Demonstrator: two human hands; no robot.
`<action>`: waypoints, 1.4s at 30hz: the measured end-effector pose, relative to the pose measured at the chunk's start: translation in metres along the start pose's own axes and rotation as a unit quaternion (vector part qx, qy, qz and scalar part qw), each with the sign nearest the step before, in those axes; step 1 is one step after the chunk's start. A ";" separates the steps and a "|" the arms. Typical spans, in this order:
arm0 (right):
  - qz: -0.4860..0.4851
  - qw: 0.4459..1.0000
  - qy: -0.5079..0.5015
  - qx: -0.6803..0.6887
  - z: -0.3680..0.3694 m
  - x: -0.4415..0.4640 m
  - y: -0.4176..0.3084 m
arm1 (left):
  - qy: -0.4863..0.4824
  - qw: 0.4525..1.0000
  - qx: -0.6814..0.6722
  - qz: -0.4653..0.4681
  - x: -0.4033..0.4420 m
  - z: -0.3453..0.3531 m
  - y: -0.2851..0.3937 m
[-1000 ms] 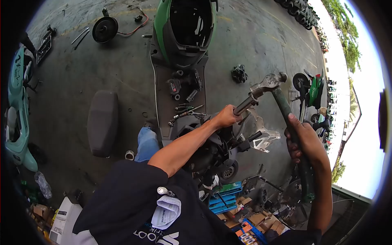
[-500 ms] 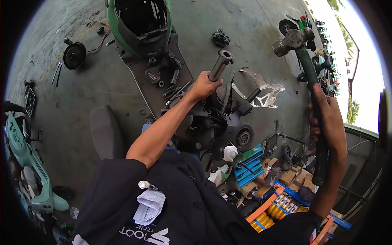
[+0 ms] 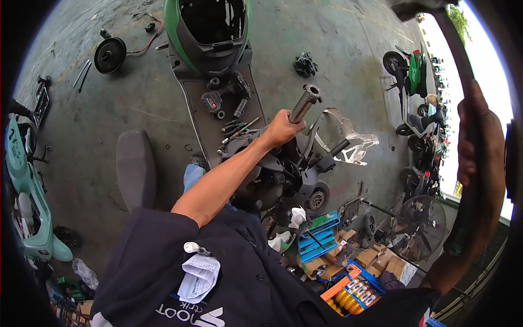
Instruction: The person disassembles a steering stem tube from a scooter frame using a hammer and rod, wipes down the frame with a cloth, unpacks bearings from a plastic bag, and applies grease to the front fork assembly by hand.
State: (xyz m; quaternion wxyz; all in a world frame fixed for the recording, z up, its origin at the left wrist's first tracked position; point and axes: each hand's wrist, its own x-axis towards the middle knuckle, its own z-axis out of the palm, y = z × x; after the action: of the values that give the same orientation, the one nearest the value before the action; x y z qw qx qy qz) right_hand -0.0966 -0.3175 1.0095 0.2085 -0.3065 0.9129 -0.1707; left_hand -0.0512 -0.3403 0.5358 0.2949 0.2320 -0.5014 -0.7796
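My left hand is wrapped round a steel tube whose upper end is notched. The tube stands slightly tilted over the dark front parts of a dismantled scooter; its lower end is hidden by my hand and the parts. At the far right, my right hand grips a hammer by its dark green handle. The hammer is raised, its head partly cut off by the top edge of the view, well apart from the tube.
A cordless impact wrench and hand tools lie on the scooter's floorboard. A seat rests on the floor at left. Near my right side are a blue toolbox, a fan and cardboard boxes. Parked scooters line the right.
My right hand has lifted the hammer up and to the right. My left hand keeps hold of the steel tube. The view has shifted a little.
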 end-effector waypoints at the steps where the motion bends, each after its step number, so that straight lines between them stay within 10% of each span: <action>1: -0.063 0.997 0.020 0.034 -0.023 0.000 -0.003 | -0.010 1.000 -0.013 0.005 -0.006 -0.001 0.003; 5: -0.294 0.942 0.047 0.155 -0.075 0.006 -0.012 | 0.006 1.000 -0.004 -0.003 -0.007 -0.001 0.009; 9: -0.213 0.945 0.101 0.229 0.044 0.031 0.048 | 0.010 1.000 -0.003 -0.001 -0.010 -0.002 0.012; 13: -0.071 0.921 -0.187 -0.333 0.114 0.027 0.064 | -0.077 0.992 0.088 0.051 -0.020 0.027 0.021; 15: 0.237 0.930 -0.267 -0.089 0.102 -0.008 0.048 | -0.068 0.978 0.190 0.058 -0.016 0.022 0.017; 21: 0.200 0.966 -0.058 0.156 0.068 -0.097 0.137 | 0.061 0.961 -0.270 -0.008 0.015 -0.033 0.039; 26: 0.295 0.897 0.049 0.325 0.108 -0.160 0.249 | 0.120 0.936 -0.323 0.076 0.011 -0.106 0.148; 31: 0.439 0.875 0.067 0.193 0.230 -0.245 0.391 | 0.206 0.977 -0.050 -0.008 -0.040 -0.205 0.179; 35: 0.607 0.741 0.008 0.287 0.343 -0.356 0.514 | 0.236 0.912 0.301 -0.146 -0.093 -0.236 0.132; 42: 0.710 0.595 -0.037 0.375 0.419 -0.431 0.465 | 0.072 0.893 0.360 -0.261 -0.158 -0.168 0.130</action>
State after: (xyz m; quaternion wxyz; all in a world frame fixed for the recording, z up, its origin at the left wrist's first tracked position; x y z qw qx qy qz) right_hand 0.1926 0.2277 0.5663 0.3939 0.5375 0.6892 -0.2846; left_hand 0.2022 -0.3818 0.6003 0.0121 0.5001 -0.6466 -0.5759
